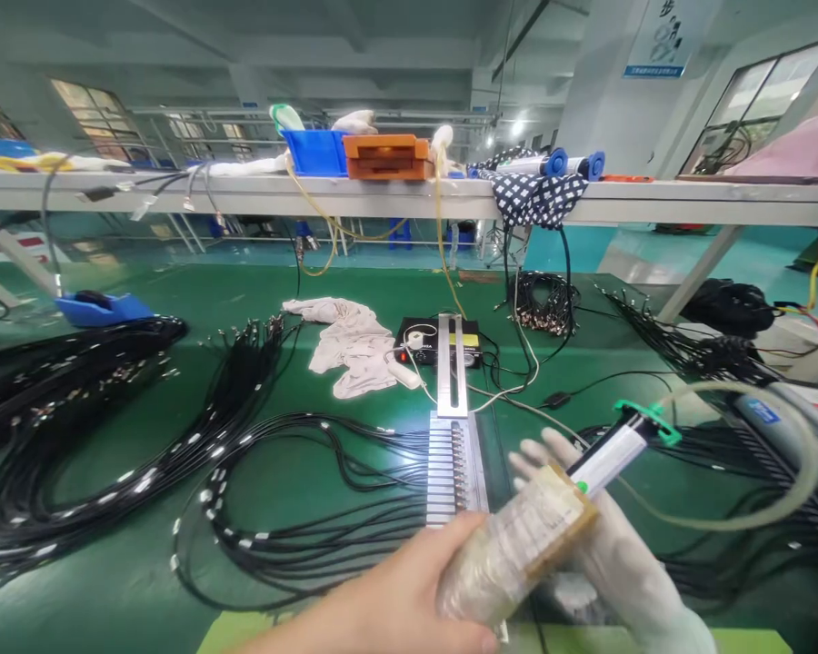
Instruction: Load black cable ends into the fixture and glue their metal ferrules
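I have the bare left hand (415, 577) clenched around the lower end of the wrapped bundle (518, 536), low in the head view, tilted up to the right. The thumb side faces the jig (440, 472). The right hand (606, 545), in a white glove, is behind the bundle with fingers stretched up and away from me; its thumb is hidden, so I cannot tell whether it grasps anything. A syringe (606, 460) with a green flange slants up from the bundle's top edge, in front of the right glove. I can't make out how its lower end sits. From its upper end a clear hose (814, 454) loops round to the right.

Just beyond my left hand, the jig lies on the green table (382, 283), with a row of black cables (314, 554) running into its left side. A slotted plate (453, 363) extends from its far end, over a black box (473, 336). Left of the box I see a crumpled cloth (347, 341), and further left a thick cable bunch (235, 391). Above, the shelf (395, 189) bears a blue bin (317, 153) touching an orange bin (388, 159).
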`<move>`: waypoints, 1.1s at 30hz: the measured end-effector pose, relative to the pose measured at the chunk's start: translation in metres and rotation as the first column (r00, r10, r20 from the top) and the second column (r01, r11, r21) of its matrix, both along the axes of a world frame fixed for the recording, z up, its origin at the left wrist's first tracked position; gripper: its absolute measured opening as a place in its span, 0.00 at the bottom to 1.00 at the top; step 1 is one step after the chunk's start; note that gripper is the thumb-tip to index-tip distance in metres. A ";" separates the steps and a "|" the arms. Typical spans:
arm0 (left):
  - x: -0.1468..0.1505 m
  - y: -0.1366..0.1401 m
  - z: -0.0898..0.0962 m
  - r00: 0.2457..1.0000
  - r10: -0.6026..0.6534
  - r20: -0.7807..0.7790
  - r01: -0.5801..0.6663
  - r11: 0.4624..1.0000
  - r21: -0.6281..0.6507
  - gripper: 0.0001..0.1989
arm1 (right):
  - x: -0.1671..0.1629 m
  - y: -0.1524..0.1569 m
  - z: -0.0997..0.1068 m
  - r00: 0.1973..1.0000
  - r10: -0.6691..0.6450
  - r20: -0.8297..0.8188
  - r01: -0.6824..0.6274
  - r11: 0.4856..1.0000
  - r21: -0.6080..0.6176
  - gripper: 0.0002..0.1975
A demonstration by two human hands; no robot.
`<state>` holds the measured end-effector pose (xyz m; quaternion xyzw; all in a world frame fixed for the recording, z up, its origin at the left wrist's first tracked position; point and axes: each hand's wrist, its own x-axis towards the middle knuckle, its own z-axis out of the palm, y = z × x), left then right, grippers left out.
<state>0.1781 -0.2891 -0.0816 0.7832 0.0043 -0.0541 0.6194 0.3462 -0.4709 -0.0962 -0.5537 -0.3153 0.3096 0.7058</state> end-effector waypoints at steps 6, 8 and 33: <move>0.010 -0.003 -0.028 0.989 -0.064 -0.133 0.025 0.961 -0.276 0.37 | 0.023 0.006 -0.023 0.981 0.020 -0.191 -0.002 0.996 0.092 0.25; 0.018 -0.007 -0.036 0.972 -0.116 -0.205 -0.008 0.854 -0.521 0.37 | 0.040 0.003 -0.027 0.978 -0.102 -0.183 0.128 0.982 0.137 0.26; 0.187 0.070 -0.060 0.884 0.322 0.338 -0.464 0.688 0.558 0.11 | 0.094 -0.020 -0.054 0.869 -0.274 -0.413 0.337 0.937 0.088 0.29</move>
